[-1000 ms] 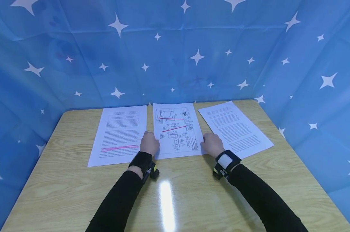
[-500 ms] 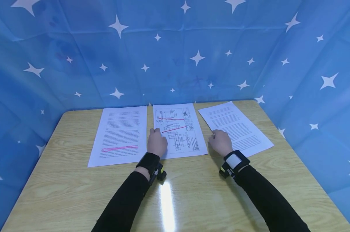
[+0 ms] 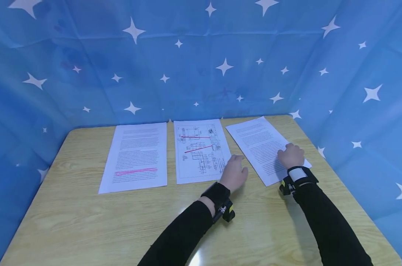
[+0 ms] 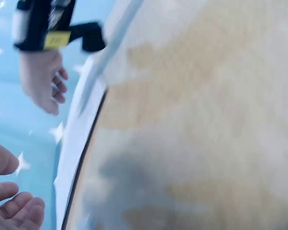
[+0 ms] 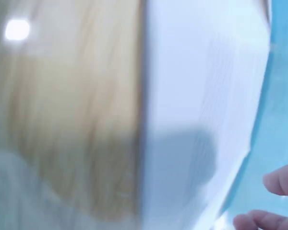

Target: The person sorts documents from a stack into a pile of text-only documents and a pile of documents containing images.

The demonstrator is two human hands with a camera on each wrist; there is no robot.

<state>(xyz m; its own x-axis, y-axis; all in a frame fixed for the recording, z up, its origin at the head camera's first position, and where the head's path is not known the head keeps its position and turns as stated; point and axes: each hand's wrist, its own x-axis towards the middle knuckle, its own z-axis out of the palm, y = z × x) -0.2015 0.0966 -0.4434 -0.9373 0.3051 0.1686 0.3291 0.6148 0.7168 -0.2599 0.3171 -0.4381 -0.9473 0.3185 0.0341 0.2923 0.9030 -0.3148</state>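
Head view: skewed sheet (image 3: 259, 144) under right grip (image 3: 291, 156), nearer one, contact unclear; from there, long axis slanting away far-left; left grip (image 3: 234, 173) left of sheet, at middle sheet's (image 3: 201, 155) near-right corner; bare table (image 3: 121, 221) nearward of both; left wrist view: left grip loosely spread, nothing held; right wrist view: right grip parted, nothing between.

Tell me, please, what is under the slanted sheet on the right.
The wooden table shows around the slanted sheet, apparently supporting it. The area directly beneath is hidden; the right hand also blocks part of the sheet's edge.
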